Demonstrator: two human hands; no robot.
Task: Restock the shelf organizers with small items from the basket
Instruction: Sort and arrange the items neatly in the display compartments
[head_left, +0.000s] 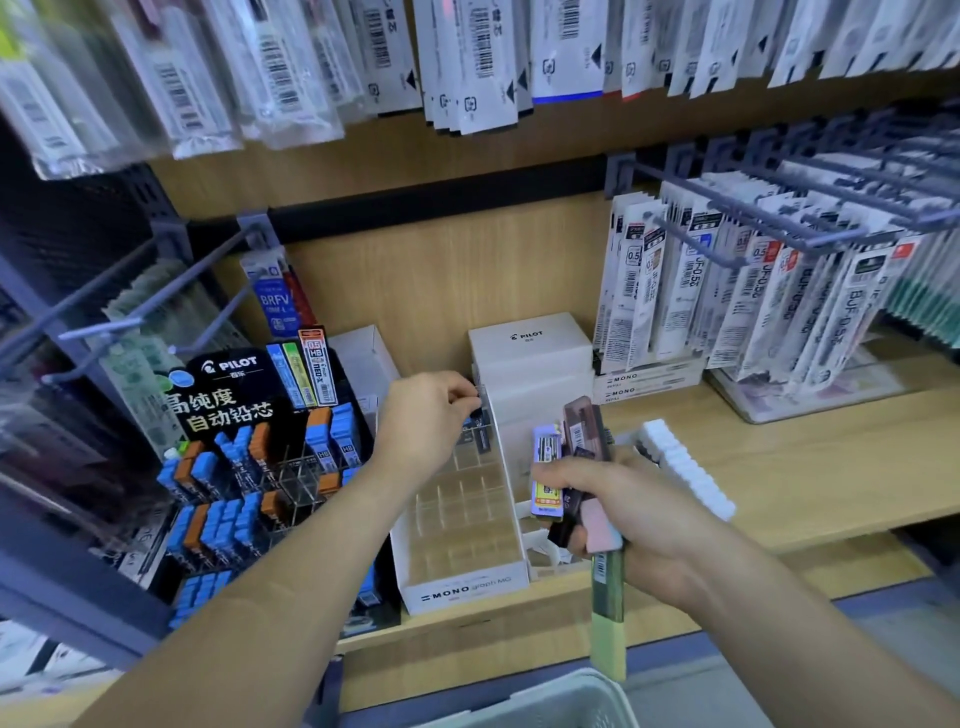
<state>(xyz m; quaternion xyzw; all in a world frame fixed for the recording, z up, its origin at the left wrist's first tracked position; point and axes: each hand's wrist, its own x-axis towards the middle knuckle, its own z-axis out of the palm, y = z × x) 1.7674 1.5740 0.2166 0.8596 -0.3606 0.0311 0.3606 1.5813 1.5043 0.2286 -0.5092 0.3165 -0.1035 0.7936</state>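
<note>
My left hand (426, 413) reaches over the back of the white MONO organizer (462, 587) and pinches a small dark lead case (480, 410) above its rear compartments. A few dark cases (482, 441) stand in the back row; the clear compartments in front look bare. My right hand (618, 514) hovers to the right of the organizer and grips a bunch of lead cases (571, 467): purple, brown, pink and a long green one that sticks out downward. The rim of the pale basket (566, 696) shows at the bottom edge.
A black PILOT lead display (244, 457) with blue and orange cases stands to the left. A white PILOT box (530, 348) sits behind the organizer. A white ridged holder (685, 467) lies on the wooden shelf (805, 467). Refill packs (753, 291) hang on hooks at the right and above.
</note>
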